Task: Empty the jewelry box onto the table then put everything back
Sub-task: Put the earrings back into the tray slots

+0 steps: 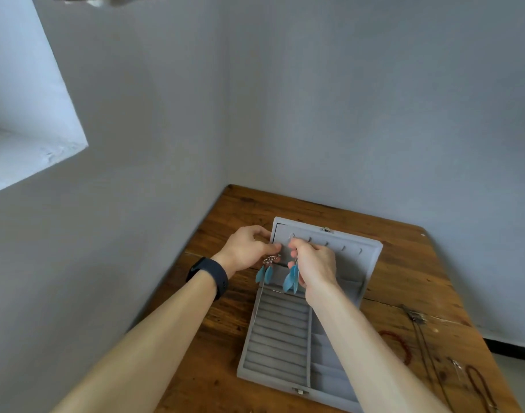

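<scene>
From my remote position I see a grey velvet jewelry box [277, 338] that lies open on a brown wooden table [404, 263], near the left edge of the table and close to the corner of the grey walls [344, 114]. Its lid [353, 254] stands up at the far side and carries a row of small hooks inside. The base has long ring rolls on the left and square compartments on the right, and the parts I can see hold nothing. The left hand [246, 248], with a black wrist band [209, 275], is at the left edge of the lid. Its fingers are curled, and they pinch the metal top of the left blue feather earring [264, 271], which hangs down in front of the lid. The right hand [313, 263] is just beside it, with the fingers also curled, and it grasps the right blue feather earring [291, 280]. The feathers of this one hang over the far end of the base. I cannot tell if either hand touches the lid. On the right part of the table, well apart from the box, lie a red bead bracelet [398, 347], a thin metal chain [419, 326] and a dark cord necklace [479, 389].
</scene>
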A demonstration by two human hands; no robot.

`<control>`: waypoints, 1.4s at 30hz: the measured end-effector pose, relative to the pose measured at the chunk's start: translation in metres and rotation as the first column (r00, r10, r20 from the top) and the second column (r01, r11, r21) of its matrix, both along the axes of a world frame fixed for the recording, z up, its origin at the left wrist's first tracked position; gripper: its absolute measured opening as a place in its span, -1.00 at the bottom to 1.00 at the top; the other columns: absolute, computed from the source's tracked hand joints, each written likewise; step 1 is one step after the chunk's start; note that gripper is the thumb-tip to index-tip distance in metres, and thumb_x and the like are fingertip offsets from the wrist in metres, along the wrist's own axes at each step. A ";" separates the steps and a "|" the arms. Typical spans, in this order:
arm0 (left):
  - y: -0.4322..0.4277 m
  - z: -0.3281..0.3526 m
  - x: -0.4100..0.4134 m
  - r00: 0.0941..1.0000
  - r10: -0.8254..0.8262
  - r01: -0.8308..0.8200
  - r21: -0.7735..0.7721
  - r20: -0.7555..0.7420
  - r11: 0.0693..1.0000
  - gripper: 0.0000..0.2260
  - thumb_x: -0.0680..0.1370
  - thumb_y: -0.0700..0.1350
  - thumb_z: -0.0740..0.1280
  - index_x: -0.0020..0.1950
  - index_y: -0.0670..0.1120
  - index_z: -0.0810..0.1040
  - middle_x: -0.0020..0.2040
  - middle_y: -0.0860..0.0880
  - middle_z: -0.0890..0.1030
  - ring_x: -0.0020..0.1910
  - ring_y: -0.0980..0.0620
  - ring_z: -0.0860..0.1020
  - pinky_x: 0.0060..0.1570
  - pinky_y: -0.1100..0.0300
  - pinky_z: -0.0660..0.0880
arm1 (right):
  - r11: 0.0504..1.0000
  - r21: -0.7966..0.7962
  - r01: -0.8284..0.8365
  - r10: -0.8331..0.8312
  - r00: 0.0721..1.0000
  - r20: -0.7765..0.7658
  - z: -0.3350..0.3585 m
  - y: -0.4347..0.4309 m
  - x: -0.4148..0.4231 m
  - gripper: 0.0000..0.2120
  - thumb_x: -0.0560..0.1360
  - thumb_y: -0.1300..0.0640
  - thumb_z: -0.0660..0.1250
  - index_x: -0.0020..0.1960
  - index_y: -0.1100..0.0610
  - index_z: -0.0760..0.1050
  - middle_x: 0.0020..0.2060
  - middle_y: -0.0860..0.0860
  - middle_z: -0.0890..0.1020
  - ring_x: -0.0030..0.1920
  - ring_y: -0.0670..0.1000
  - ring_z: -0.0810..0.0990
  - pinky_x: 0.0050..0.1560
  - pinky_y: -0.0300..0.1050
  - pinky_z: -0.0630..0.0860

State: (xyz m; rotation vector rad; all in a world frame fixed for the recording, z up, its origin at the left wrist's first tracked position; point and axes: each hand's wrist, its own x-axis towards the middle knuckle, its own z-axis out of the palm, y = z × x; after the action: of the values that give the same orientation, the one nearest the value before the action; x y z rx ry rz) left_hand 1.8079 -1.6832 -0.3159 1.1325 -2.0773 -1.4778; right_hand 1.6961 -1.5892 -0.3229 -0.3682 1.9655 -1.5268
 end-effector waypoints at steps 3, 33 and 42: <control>0.001 -0.001 0.000 1.000 0.014 -0.015 -0.030 -0.014 0.999 -0.71 0.52 -0.01 0.46 0.22 -0.03 0.59 0.10 0.00 0.67 0.08 0.02 0.62 0.19 -0.02 0.54 | 1.000 0.026 -0.001 -0.005 0.979 0.205 0.011 0.000 0.000 -0.84 0.48 0.03 0.42 -0.07 0.13 0.60 -0.23 0.01 0.65 -0.25 -0.02 0.64 -0.37 -0.17 0.48; 0.006 -0.003 0.006 0.996 -0.033 0.035 0.017 -0.088 0.999 -0.66 0.56 -0.08 0.44 0.31 -0.09 0.53 -0.06 -0.05 0.73 -0.07 0.03 0.70 0.18 -0.05 0.58 | 0.981 0.122 -0.151 0.119 -0.029 -0.992 -0.033 0.062 -0.056 -0.92 0.55 0.12 0.44 0.00 0.12 0.63 -0.16 0.00 0.66 -0.15 0.10 0.61 -0.19 0.03 0.56; 0.005 -0.004 0.006 0.996 -0.030 0.030 0.000 -0.086 1.000 -0.65 0.56 -0.07 0.44 0.33 -0.08 0.52 -0.05 -0.04 0.73 -0.10 0.07 0.70 0.11 0.02 0.61 | 0.944 0.221 -0.243 0.262 0.149 -0.954 -0.044 0.053 -0.035 -0.91 0.50 0.18 0.42 0.00 0.10 0.63 -0.16 -0.01 0.69 -0.14 0.08 0.63 -0.10 -0.03 0.57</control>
State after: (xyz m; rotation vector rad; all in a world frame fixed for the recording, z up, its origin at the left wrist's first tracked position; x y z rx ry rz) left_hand 1.8136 -1.6780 -0.3204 1.0240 -2.0433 -1.5150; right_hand 1.6610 -1.5359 -0.3667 -2.0413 2.5495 -1.0122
